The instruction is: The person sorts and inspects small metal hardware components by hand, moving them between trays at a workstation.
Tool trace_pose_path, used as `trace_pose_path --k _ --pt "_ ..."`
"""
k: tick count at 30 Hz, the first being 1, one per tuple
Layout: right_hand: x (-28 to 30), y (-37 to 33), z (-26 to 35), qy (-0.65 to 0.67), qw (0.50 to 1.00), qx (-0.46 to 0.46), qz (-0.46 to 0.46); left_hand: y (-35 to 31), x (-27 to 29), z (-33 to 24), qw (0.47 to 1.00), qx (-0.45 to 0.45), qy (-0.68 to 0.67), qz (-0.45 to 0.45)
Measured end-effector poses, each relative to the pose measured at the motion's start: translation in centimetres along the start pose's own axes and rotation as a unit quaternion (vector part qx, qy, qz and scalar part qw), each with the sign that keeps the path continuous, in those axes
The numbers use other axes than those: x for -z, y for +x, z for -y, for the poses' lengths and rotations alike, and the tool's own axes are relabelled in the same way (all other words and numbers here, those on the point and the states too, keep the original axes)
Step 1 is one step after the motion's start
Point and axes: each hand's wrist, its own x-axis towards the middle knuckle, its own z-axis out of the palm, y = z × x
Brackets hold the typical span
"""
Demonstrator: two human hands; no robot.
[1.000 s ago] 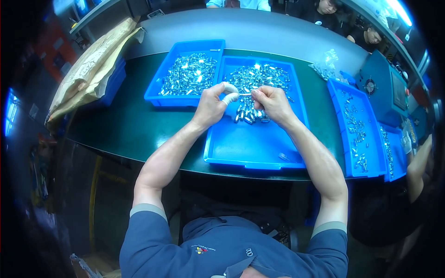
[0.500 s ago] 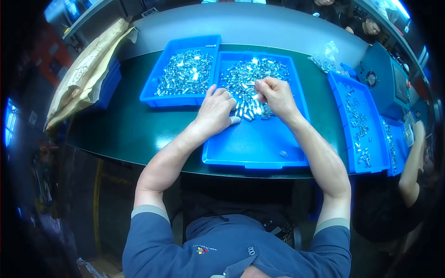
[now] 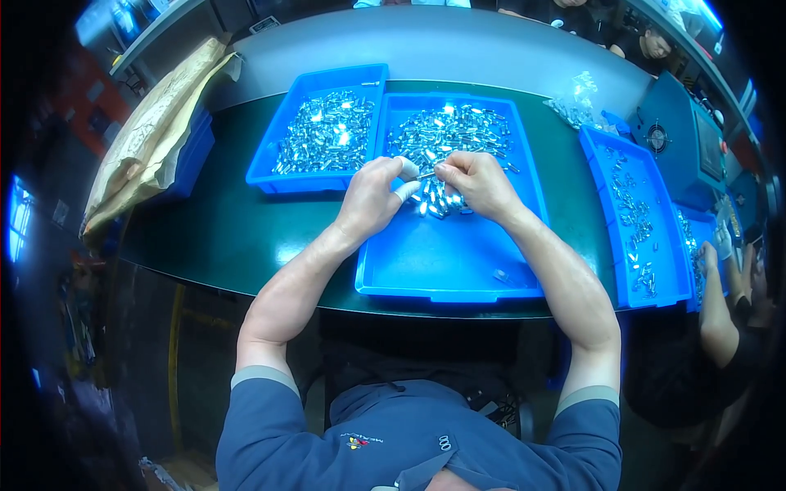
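Above the front of a blue tray (image 3: 446, 270), my two hands meet around a small shiny metal part (image 3: 426, 175). My left hand (image 3: 370, 200), with white covers on its thumb and index fingertips, is closed on the part's left end. From the other side, my right hand (image 3: 483, 184) pinches its right end between thumb and fingers. Under and behind the hands lies a heap of similar small metal cylinders (image 3: 450, 131), filling the tray's far half. The exact shape of the held part is too small to make out.
Left of the tray stands a second blue tray (image 3: 262, 176) full of metal pieces. At the right are another blue tray (image 3: 655, 290) with scattered pieces, a clear plastic bag (image 3: 577, 102) and a teal machine (image 3: 679, 131). Brown paper (image 3: 147, 139) covers bins at left. A co-worker's arm (image 3: 716, 303) is at far right.
My left hand has lifted from the heap and its fingers have closed toward my right hand. My right hand has lowered slightly to the left; the metal part now shows between them.
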Motion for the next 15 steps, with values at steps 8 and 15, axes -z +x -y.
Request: trace_pose_path --k 8,15 --pt "-0.72 -0.27 0.33 -0.047 0.997 0.057 -0.031 -0.11 -0.3 0.11 0.999 -0.033 -0.005 -0.018" --pt "-0.76 0.14 -0.5 -0.012 0.999 0.017 -0.03 0.61 0.04 0.34 0.997 -0.068 0.03 -0.021"
